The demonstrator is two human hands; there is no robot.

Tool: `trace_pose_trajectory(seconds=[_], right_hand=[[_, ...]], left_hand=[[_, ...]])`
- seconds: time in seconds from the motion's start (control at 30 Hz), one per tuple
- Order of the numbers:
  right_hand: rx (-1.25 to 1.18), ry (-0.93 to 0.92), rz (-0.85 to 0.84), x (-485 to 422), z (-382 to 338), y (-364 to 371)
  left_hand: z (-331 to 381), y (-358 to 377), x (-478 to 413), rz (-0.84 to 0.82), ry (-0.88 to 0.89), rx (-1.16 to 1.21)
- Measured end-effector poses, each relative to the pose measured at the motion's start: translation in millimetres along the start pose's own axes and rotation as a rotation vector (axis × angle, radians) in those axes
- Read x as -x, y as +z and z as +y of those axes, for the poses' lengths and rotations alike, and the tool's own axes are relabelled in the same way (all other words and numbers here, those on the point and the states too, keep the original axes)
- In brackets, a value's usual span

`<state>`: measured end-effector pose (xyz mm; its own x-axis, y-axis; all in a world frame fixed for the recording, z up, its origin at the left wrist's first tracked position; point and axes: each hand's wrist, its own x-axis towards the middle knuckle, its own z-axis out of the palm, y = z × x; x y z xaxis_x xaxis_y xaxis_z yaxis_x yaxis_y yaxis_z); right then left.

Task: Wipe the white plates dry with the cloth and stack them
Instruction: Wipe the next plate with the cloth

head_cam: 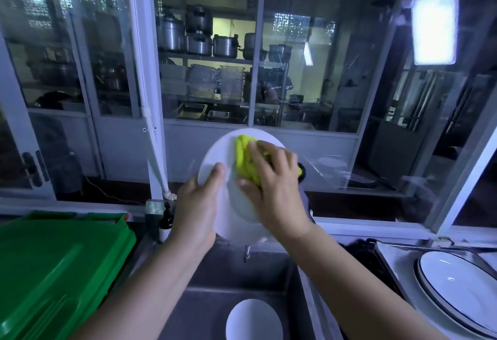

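I hold a white plate (217,151) upright over the sink, its face turned toward me. My left hand (197,205) grips its lower left rim, thumb lying across the face. My right hand (271,181) presses a bunched yellow-green cloth (243,156) against the upper right of the plate, fingers curled over the cloth. Down in the sink lies another white plate (252,321). On a tray at the right sits a stack of white plates with dark rims (462,286).
A steel sink (215,299) is below my arms, with a tap (247,252) at its back wall. A green plastic crate (53,267) stands at the left. A dark pump bottle (165,218) stands behind the sink. Glass windows run along the back.
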<state>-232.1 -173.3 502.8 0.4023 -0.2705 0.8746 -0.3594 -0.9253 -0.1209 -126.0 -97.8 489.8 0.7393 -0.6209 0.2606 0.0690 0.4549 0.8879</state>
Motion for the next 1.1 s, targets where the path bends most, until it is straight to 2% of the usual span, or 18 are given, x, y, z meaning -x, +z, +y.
trace_pose_trajectory(seconds=[0.07,0.23,0.33,0.53,0.7,0.87,0.93,1.1], right_hand=[[0.009,-0.147,-0.029,6.9,-11.3,4.7],[-0.045,-0.336,-0.067,42.4,7.1,4.1],[-0.021,-0.310,-0.083,52.1,30.6,-3.6],[0.044,-0.043,0.022,16.2,23.2,-12.4],[-0.038,-0.192,-0.006,17.2,-7.4,-5.7],[-0.027,-0.343,-0.119,51.1,13.5,-1.3],[-0.020,-0.292,-0.096,55.6,27.3,-4.2],[-0.060,0.057,0.079,22.2,41.6,-20.5]], left_hand=[[3.6,-0.7,-3.2,-0.005,-0.009,0.034],[13.3,-9.6,-6.0,0.025,-0.031,0.055],[19.8,-14.9,-6.2,0.016,-0.037,0.027],[13.8,-10.2,-4.6,-0.025,-0.009,-0.010],[15.1,-4.4,-5.8,-0.019,-0.011,0.005],[26.2,-14.0,-7.6,-0.010,0.010,-0.026],[27.9,-19.4,-7.7,0.007,0.022,-0.036],[22.8,-26.8,-7.6,-0.018,0.060,-0.152]])
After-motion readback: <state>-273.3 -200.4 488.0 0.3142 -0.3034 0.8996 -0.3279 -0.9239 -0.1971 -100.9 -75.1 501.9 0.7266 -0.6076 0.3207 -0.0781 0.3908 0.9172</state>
